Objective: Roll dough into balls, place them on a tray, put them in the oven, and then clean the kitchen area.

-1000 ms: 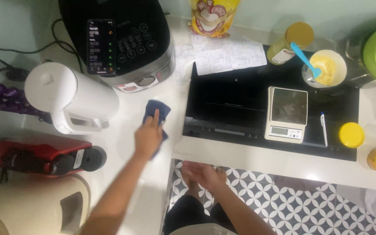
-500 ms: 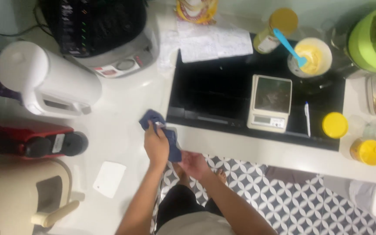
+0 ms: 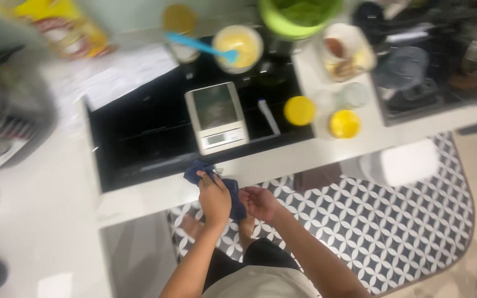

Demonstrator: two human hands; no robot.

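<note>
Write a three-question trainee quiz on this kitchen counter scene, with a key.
1. True or false: both hands touch the dark blue cloth.
2. What stands on the black cooktop nearest the cloth? A) kitchen scale B) kettle C) frying pan
3. What colour is the spatula resting in the bowl of yellow batter?

Key:
1. True: the left hand grips it from above, the right hand meets it at the side.
2. A, the kitchen scale.
3. Blue.
</note>
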